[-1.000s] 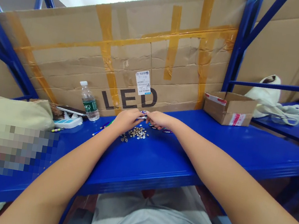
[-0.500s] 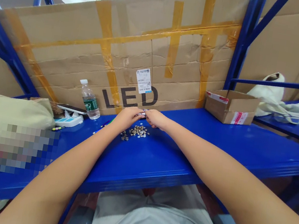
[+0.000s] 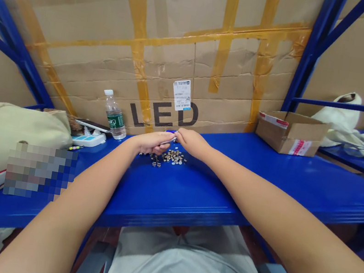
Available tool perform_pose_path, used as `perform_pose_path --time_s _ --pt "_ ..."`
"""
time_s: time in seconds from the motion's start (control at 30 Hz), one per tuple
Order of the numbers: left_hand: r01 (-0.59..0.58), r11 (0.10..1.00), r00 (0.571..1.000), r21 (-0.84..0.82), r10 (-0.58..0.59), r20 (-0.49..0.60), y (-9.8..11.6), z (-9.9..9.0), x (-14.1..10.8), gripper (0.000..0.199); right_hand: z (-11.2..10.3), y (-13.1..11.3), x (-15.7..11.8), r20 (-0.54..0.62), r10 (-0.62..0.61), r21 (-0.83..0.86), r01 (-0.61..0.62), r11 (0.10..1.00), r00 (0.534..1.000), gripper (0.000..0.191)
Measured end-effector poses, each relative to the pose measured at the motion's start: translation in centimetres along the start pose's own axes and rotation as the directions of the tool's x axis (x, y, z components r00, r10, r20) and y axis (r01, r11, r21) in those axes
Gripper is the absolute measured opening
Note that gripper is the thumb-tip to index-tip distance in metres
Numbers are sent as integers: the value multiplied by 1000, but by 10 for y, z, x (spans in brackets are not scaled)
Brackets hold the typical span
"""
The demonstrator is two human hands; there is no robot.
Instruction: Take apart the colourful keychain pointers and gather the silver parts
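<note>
My left hand (image 3: pixel 153 142) is closed, palm partly turned up, with a small pale item between thumb and fingers. Against its fingertips, my right hand (image 3: pixel 192 142) is closed too, pinching at the same spot; what it grips is too small to make out. A bit of blue shows just behind the joined fingers. Below and between the hands, a loose pile of small round metallic pieces (image 3: pixel 174 156) lies on the blue table (image 3: pixel 172 195). A few darker metallic pieces (image 3: pixel 156 161) lie at its left, near my left hand.
Behind the hands stands a large taped cardboard sheet (image 3: pixel 106 68). A water bottle (image 3: pixel 116 120), a white power strip (image 3: pixel 89 139) and a beige bag (image 3: pixel 1 134) are at the left. An open cardboard box (image 3: pixel 290 133) and a white bag (image 3: pixel 340 119) are at the right.
My left hand has shifted left and rolled so that its palm and curled fingers show more. The hands still meet. The whole view has moved slightly.
</note>
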State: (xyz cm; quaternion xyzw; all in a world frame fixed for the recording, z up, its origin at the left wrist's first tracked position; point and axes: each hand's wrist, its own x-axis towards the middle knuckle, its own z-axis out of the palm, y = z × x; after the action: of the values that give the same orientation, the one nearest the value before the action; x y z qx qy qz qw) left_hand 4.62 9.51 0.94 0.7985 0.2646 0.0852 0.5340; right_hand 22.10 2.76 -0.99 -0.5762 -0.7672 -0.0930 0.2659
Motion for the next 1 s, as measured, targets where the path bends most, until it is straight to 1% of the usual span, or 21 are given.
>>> perform_pose_path --time_s 0.07,0.13,0.2,0.23,0.27,0.33,0.37,0.43,0.47,0.53,0.63,0.73,0.87,0.93,1.0 --pt "21 1000 1000 7 -21 -7 0 -3 -2 28 0 -1 0 -22 -14 -2 14 1000 1000 32" --pt "17 996 999 85 -14 -39 1 -5 -4 30 0 -1 0 -33 -22 13 23 1000 999 33" --pt "3 970 997 241 16 -76 1 -5 -6 32 -1 0 0 -20 -15 27 15 1000 1000 32" --pt "-4 939 996 343 33 -79 2 -5 -6 32 -1 1 0 -2 -13 32 13 999 1000 32" --pt "-14 891 996 453 50 -68 2 -5 -5 32 -2 3 0 20 -12 38 11 999 1000 32" --pt "-48 748 996 662 84 -23 2 -4 -3 26 -4 6 0 66 -11 56 7 998 998 31" --pt "-66 663 995 746 100 -1 1 -4 -1 22 -5 8 0 86 -10 66 5 998 996 31" --pt "-93 516 991 852 127 31 1 -3 3 17 -7 11 0 121 3 77 -13 997 993 30" --pt "-101 468 990 878 136 41 1 -3 5 18 -9 12 -1 140 14 79 -25 997 990 31" --pt "-112 421 988 900 148 54 0 -3 7 20 -12 12 -2 172 28 82 -42 996 985 32" --pt "-91 412 987 907 158 27 1 -3 7 27 -15 9 -3 218 20 94 -41 995 976 32" --pt "-47 432 987 901 159 -25 3 -7 5 33 -18 6 -4 248 18 80 -39 996 969 31" --pt "0 383 969 924 230 -95 0 -20 0 25 -17 3 -5 246 -8 64 -8 998 969 27" --pt "49 360 955 932 255 -149 -5 -30 -2 23 -15 0 -5 252 -44 64 28 998 967 26" --pt "111 344 946 932 252 -205 -12 -40 -4 24 -13 -5 -6 277 -95 51 84 995 956 27"
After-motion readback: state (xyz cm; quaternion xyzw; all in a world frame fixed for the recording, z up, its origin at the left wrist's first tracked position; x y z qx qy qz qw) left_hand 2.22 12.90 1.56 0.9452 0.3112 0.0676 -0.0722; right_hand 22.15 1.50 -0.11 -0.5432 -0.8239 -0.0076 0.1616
